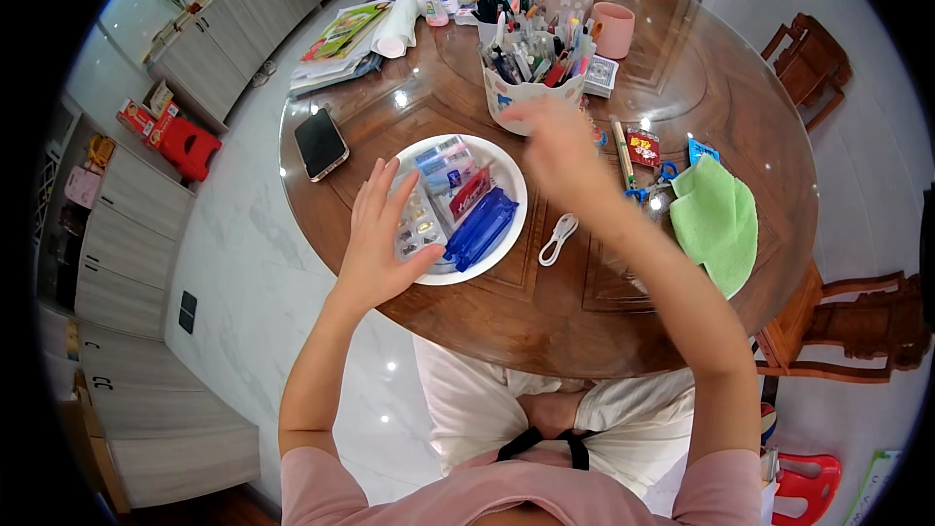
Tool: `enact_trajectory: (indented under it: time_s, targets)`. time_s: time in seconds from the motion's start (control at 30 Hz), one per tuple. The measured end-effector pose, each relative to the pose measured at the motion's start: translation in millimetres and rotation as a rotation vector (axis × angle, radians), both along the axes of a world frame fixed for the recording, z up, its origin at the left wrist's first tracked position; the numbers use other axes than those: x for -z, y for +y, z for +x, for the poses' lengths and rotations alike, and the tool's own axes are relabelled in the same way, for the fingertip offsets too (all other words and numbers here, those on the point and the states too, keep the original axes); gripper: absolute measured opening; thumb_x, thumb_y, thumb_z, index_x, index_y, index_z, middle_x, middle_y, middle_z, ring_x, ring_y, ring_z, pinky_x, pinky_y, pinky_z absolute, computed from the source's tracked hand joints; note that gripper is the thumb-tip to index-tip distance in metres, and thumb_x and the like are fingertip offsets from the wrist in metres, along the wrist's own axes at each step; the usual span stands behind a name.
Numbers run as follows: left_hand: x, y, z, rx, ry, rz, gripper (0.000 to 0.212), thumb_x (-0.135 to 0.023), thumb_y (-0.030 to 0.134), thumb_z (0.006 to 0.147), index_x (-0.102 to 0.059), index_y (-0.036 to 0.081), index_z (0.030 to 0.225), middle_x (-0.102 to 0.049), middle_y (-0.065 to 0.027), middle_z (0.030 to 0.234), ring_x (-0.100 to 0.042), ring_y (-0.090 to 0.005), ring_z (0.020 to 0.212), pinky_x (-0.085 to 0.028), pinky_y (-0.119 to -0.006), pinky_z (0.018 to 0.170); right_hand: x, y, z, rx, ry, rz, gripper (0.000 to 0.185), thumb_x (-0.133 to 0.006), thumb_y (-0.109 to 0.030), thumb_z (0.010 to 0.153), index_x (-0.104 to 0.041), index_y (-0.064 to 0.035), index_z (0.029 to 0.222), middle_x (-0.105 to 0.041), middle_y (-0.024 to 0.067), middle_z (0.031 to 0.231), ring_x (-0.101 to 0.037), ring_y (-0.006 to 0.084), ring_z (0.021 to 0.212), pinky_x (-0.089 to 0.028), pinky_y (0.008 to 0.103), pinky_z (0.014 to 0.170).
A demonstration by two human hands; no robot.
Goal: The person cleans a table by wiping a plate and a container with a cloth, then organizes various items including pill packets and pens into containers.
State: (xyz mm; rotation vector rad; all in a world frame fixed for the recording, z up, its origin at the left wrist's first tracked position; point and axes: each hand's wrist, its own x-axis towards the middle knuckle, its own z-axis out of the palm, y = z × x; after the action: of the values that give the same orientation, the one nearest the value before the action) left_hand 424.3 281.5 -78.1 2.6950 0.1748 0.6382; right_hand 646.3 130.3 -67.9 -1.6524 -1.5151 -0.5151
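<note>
My left hand (387, 234) is spread over the left rim of a round white plate (517, 175), its fingers apart beside a blister pack (420, 223). The plate also bears small printed packets (447, 161), a red-and-white packet (470, 193) and a blue plastic packet (482, 229). My right hand (559, 150), blurred, hangs in front of a white tub (522, 93) full of pens; whether its fingers hold anything cannot be seen. A coiled white cable (558, 239) lies on the table below that hand.
On the round wooden table (467, 329) are a smartphone (321, 145), stacked papers (336, 51), a pink mug (613, 29), playing cards (600, 76), a red packet (643, 147), blue-handled scissors (668, 172) and a green cloth (716, 223). Wooden chairs (862, 321) stand at the right.
</note>
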Motion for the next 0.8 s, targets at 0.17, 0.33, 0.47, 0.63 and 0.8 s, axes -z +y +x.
enact_trajectory:
  time_s: [0.17, 0.33, 0.47, 0.63, 0.8]
  targets:
    - [-8.4, -12.9, 9.0, 0.041, -0.017, 0.060, 0.078, -0.071, 0.034, 0.070, -0.038, 0.008, 0.136, -0.027, -0.0173, 0.145, -0.019, -0.0375, 0.136, -0.017, -0.047, 0.109, 15.2, -68.8, 103.0, 0.562, 0.009, -0.508, 0.034, -0.053, -0.006, 0.079, -0.053, -0.0020, 0.112, -0.057, 0.0187, 0.111, -0.053, 0.0352, 0.106, -0.043, 0.0438, 0.087]
    - [-6.7, -17.2, 11.5, 0.043, 0.008, 0.106, 0.076, -0.071, 0.032, 0.070, -0.039, 0.009, 0.135, -0.028, -0.0178, 0.144, -0.020, -0.0383, 0.135, -0.016, -0.050, 0.109, 43.1, -95.3, 137.9, 0.611, 0.092, -0.790, 0.039, -0.063, -0.015, 0.078, -0.050, -0.0079, 0.113, -0.055, 0.0141, 0.111, -0.054, 0.0319, 0.105, -0.045, 0.0490, 0.084]
    - [-1.5, -17.5, 8.6, 0.024, 0.044, 0.130, 0.074, -0.070, 0.031, 0.071, -0.040, 0.008, 0.135, -0.030, -0.0182, 0.143, -0.020, -0.0384, 0.135, -0.014, -0.051, 0.109, 22.8, -83.7, 120.6, 0.724, 0.015, -0.473, 0.033, -0.062, -0.009, 0.078, -0.050, -0.0057, 0.109, -0.055, 0.0153, 0.104, -0.055, 0.0325, 0.101, -0.046, 0.0449, 0.083]
    - [0.9, -18.0, 11.8, 0.033, 0.015, 0.132, 0.075, -0.071, 0.033, 0.071, -0.039, 0.008, 0.134, -0.031, -0.0201, 0.141, -0.023, -0.0372, 0.134, -0.014, -0.051, 0.108, 1.0, -36.7, 63.5, -0.032, 0.416, 0.086, 0.027, -0.057, 0.001, 0.075, -0.055, -0.0023, 0.102, -0.056, 0.0146, 0.096, -0.056, 0.0309, 0.093, -0.046, 0.0387, 0.081]
    - [2.1, -17.1, 12.2, 0.023, -0.003, 0.124, 0.077, -0.071, 0.033, 0.072, -0.037, 0.007, 0.136, -0.030, -0.0200, 0.142, -0.022, -0.0367, 0.134, -0.015, -0.050, 0.108, -12.0, -4.1, -36.1, -0.244, 0.013, -0.217, 0.032, -0.048, 0.008, 0.072, -0.059, -0.0026, 0.100, -0.055, 0.0141, 0.103, -0.054, 0.0314, 0.099, -0.043, 0.0367, 0.088]
